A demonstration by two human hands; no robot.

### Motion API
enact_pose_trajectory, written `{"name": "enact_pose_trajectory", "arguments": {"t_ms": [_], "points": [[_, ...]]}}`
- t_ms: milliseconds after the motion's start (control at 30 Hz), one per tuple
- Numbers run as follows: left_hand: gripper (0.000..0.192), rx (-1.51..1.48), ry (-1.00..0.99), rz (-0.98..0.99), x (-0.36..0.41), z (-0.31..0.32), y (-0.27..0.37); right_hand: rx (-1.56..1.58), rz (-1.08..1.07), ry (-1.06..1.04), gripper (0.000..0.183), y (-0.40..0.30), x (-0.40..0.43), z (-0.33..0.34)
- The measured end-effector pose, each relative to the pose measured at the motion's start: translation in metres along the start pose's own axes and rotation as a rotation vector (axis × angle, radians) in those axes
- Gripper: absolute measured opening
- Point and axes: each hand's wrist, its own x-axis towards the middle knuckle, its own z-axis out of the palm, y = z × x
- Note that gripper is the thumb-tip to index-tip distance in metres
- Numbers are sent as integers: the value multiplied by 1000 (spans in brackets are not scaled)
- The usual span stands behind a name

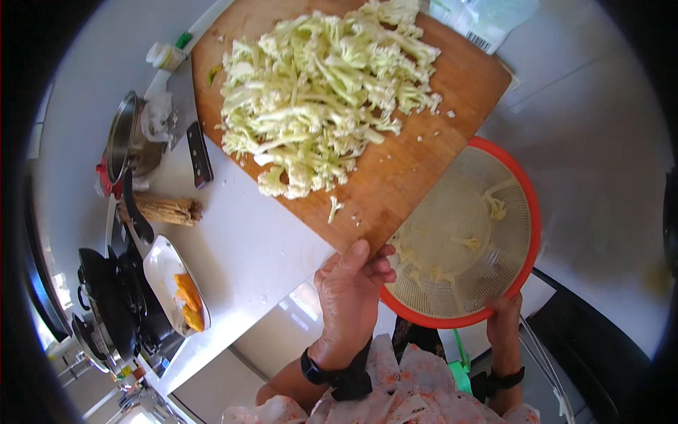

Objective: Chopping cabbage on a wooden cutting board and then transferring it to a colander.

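Note:
My left hand (349, 297) grips the near corner of a wooden cutting board (392, 180), thumb on top and fingers beneath. A large heap of cut cauliflower florets (323, 100) covers much of the board, with small crumbs scattered around it. Below the board's right edge is a plastic strainer basket (450, 196) with a red rim, partly hidden by the board. A few cauliflower bits (466, 244) lie inside it. My right hand (503, 312) holds the basket's near rim, its fingers mostly out of sight underneath.
On the white counter (243, 233) at left are a cleaver (199, 153), a pan (124, 138), a brown bundle (164, 209) and a white dish (164, 265) with orange pieces. A black wok (106, 297) sits beyond. A plastic bag (482, 21) lies past the board.

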Motion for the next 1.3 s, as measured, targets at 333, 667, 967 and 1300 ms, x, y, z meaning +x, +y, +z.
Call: {"name": "enact_pose_trajectory", "arguments": {"t_ms": [333, 667, 967, 1300], "points": [[19, -26, -38, 31, -7, -10, -4, 73, -8, 23, 52, 4, 5, -1], [31, 149, -83, 21, -16, -23, -1, 66, 14, 40, 52, 6, 8, -3], [15, 60, -83, -43, -24, -38, -5, 46, 8, 7, 53, -3, 8, -1], [20, 114, -122, -89, -35, -46, 0, 31, 14, -22, 60, 22, 1, -10]]}}
